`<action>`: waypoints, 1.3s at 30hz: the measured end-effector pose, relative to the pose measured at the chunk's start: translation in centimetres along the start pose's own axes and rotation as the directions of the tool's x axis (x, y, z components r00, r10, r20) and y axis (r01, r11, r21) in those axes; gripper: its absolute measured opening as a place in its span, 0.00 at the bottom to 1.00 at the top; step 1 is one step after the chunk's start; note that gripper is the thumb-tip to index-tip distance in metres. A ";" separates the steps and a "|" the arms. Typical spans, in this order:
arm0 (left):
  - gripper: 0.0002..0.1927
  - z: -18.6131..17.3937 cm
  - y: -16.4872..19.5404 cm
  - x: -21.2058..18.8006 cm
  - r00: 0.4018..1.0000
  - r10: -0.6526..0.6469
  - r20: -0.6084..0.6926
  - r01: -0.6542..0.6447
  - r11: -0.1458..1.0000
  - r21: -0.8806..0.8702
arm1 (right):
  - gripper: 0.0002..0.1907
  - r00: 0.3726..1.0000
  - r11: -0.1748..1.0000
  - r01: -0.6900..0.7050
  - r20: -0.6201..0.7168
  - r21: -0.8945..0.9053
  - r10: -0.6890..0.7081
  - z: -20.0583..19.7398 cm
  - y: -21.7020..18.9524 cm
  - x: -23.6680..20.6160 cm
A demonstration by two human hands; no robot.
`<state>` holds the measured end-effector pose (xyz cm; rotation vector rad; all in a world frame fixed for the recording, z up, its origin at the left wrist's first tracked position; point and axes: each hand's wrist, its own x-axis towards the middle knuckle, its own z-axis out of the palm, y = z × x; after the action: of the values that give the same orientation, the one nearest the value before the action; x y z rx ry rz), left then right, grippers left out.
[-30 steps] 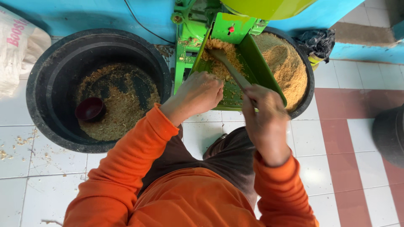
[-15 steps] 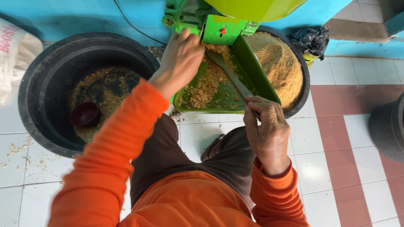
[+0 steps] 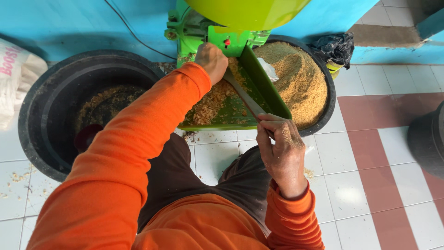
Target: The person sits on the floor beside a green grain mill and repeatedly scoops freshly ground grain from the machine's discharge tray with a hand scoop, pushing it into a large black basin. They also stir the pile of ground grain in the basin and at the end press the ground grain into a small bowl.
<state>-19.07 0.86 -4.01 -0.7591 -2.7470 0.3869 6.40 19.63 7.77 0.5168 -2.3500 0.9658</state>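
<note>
Green chute (image 3: 259, 85) ahead; stick (image 3: 245, 97) runs diagonally: right hand (image 3: 282, 153) grips near end, left hand (image 3: 212, 60) fisted at far end.

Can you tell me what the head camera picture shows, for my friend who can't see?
A person in orange sleeves reaches the left hand into a green tray of coarse tan meal, while the right hand holds a flat stick. Two black tubs sit on the tiled floor.
</note>
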 end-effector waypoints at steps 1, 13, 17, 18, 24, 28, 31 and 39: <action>0.08 -0.2 0.2 0.1 0.998 -0.006 0.061 0.006 1.000 0.004 | 0.09 1.000 1.000 0.017 -0.003 0.000 -0.017 -0.1 0.0 0.0; 0.03 -2.4 -1.7 -1.0 0.991 -0.051 -0.125 0.008 0.947 -0.323 | 0.09 0.998 0.998 0.050 -0.033 -0.036 -0.051 -2.4 -0.3 -1.1; 0.03 -5.2 -3.5 -3.9 0.976 -0.115 -0.185 -0.037 0.748 -0.663 | 0.10 0.984 0.982 0.179 0.011 -0.065 -0.179 -0.9 -1.2 1.1; 0.03 -6.3 -3.9 -5.0 0.968 -0.133 -0.212 -0.065 0.685 -0.725 | 0.10 0.977 0.974 0.215 0.020 -0.069 -0.214 -0.8 -1.3 1.4; 0.07 -11.2 -6.5 -19.7 0.944 -0.268 -0.193 -0.030 0.510 -0.859 | 0.08 0.994 0.995 0.077 -0.070 -0.060 -0.081 -1.0 -1.6 1.4; 0.13 -5.0 -8.7 -34.5 0.894 -0.381 0.235 0.396 0.428 -0.812 | 0.08 0.983 0.982 0.177 -0.030 -0.059 -0.179 -0.4 -1.6 2.0; 0.17 2.8 -7.3 -45.9 0.591 -0.441 0.675 0.806 0.309 -0.504 | 0.08 0.965 0.960 0.261 0.004 -0.101 -0.262 0.3 -1.6 3.0; 0.23 8.6 5.2 -62.2 -0.184 -0.206 0.961 0.929 0.284 0.239 | 0.07 0.973 0.960 0.216 -0.039 -0.180 -0.226 0.3 -1.0 3.2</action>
<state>32.08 -29.37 -24.93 1.7708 -3.7014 -0.6626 4.33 18.24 10.08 0.6544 -2.2400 0.6565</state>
